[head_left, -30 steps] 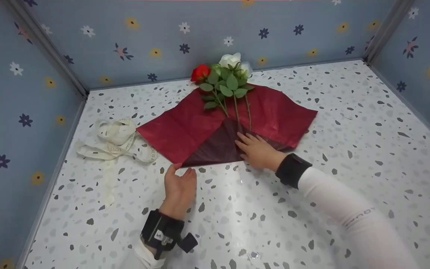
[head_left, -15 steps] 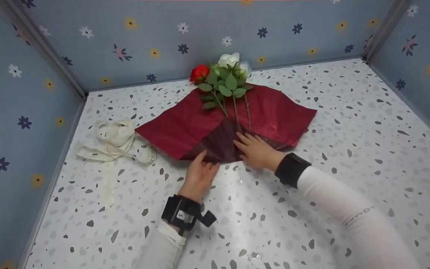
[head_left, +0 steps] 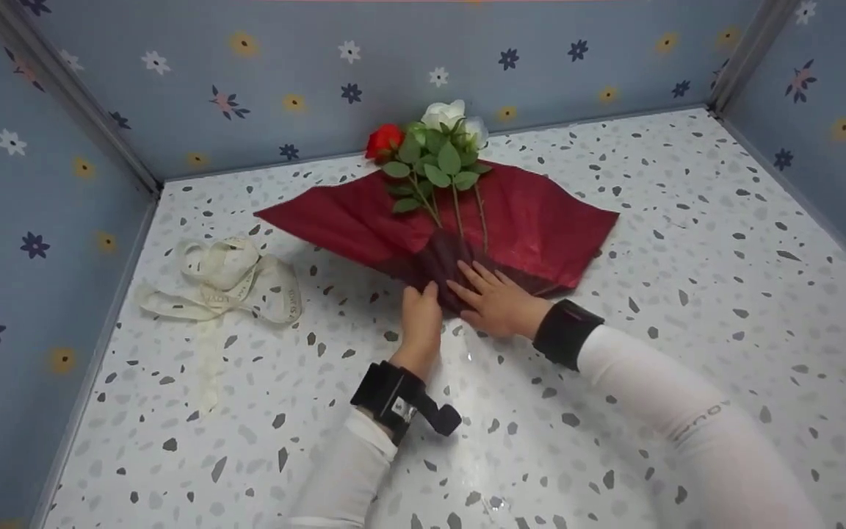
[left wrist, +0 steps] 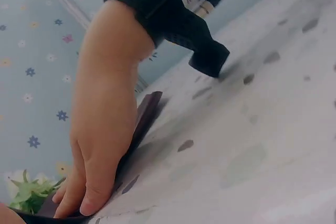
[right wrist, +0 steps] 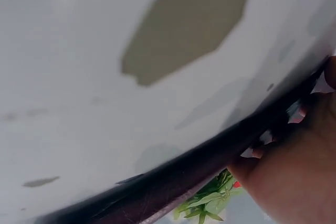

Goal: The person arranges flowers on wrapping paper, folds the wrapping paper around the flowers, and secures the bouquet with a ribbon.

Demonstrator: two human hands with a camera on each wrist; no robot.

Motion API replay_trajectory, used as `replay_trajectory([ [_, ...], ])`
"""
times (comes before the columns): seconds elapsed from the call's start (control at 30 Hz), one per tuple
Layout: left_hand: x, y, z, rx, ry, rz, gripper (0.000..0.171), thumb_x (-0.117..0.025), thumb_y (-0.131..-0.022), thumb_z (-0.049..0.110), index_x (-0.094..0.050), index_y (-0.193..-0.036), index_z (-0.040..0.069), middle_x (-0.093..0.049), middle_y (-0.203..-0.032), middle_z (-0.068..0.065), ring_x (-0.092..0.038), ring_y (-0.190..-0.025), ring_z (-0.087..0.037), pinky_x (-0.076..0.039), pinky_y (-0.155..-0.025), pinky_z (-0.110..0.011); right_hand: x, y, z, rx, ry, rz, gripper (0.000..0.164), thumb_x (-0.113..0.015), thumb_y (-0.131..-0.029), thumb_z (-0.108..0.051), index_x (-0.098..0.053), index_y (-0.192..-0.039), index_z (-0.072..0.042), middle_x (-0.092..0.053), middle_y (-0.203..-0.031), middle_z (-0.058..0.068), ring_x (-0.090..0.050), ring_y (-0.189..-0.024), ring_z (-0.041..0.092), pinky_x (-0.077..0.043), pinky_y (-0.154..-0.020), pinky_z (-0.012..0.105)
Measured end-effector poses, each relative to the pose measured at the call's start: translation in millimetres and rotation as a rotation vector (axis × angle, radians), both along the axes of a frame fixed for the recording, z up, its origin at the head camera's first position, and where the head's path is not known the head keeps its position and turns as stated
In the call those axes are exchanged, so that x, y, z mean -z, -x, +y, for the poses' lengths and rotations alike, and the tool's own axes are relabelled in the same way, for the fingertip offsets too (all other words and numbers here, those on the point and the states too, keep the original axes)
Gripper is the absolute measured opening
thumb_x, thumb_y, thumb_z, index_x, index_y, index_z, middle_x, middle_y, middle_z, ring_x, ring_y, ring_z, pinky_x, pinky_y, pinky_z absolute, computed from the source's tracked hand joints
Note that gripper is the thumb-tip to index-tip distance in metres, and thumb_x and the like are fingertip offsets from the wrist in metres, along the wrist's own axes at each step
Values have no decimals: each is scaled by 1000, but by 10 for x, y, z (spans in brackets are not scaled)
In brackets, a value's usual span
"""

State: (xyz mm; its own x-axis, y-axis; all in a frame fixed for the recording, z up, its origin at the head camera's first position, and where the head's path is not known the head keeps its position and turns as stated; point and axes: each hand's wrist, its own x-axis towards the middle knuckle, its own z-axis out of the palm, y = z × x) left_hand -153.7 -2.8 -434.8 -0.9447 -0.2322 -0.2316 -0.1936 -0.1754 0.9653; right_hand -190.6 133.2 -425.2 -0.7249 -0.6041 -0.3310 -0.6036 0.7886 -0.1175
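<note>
A sheet of dark red wrapping paper [head_left: 533,213] lies on the table, its lower part folded up to show a darker side. Roses with green leaves [head_left: 438,165] rest on it, one red and others white, their stems running under the fold. My left hand [head_left: 421,323] grips the paper's lower edge, and the left side of the sheet is lifted and creased towards it. My right hand [head_left: 500,301] presses on the dark fold just beside it, fingers spread. In the left wrist view, the left hand's fingers [left wrist: 100,182] point down at the paper by the tabletop.
A loose cream ribbon [head_left: 228,283] with printed letters lies in loops to the left of the paper, one tail trailing forward. Flower-patterned panels [head_left: 408,51] stand at the back and both sides of the speckled table [head_left: 687,308].
My left hand has moved right along the paper's lower edge, up beside the right hand, drawing the left part of the sheet inward and up. The right hand stays almost in place.
</note>
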Motion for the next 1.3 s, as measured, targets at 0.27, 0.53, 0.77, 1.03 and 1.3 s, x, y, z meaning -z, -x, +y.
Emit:
replay_trajectory([
  [0.27, -28, 138, 11, 437, 498, 206, 67, -44, -96, 8, -5, -149, -3, 1, -155, -22, -4, -143, -33, -9, -114, -40, -4, -15, -11, -8, -13, -6, 57, -36, -102, -34, -26, -147, 0, -10, -154, 23, -3, -143, 37, -12, -112, 52],
  [0.53, 32, 248, -9, 613, 1016, 324, 69, -48, -96, 11, -6, -148, -7, 3, -153, -29, 5, -141, -40, -7, -114, -48, -4, -19, -29, -12, -70, 13, 56, -38, -102, -31, -33, -143, 7, -23, -150, 28, -13, -140, 41, -15, -112, 52],
  [0.77, 34, 351, 102, 676, 1231, 288, 61, -36, -102, 26, -8, -151, 3, 6, -155, -24, 7, -142, -36, -3, -114, -48, 1, -12, -11, -14, -45, -2, 61, -45, -98, -29, -31, -141, 12, -29, -147, 27, -21, -139, 41, -15, -111, 53],
  [1.03, 31, 391, 90, 768, 1262, 193, 55, -23, -104, 37, -15, -152, 13, 1, -157, -18, 6, -143, -32, 1, -114, -46, 44, 30, 51, -24, 25, -76, 59, -44, -99, -35, -35, -143, 2, -29, -149, 23, -21, -139, 39, -11, -111, 55],
  [1.3, 57, 450, 48, 779, 1189, 192, 50, -19, -105, 29, -15, -152, 15, -3, -157, -13, 1, -144, -31, -3, -114, -45, -108, 88, 290, -66, 115, -220, 75, -53, -92, -44, -27, -147, 0, -19, -152, 24, -7, -140, 43, -4, -113, 52],
])
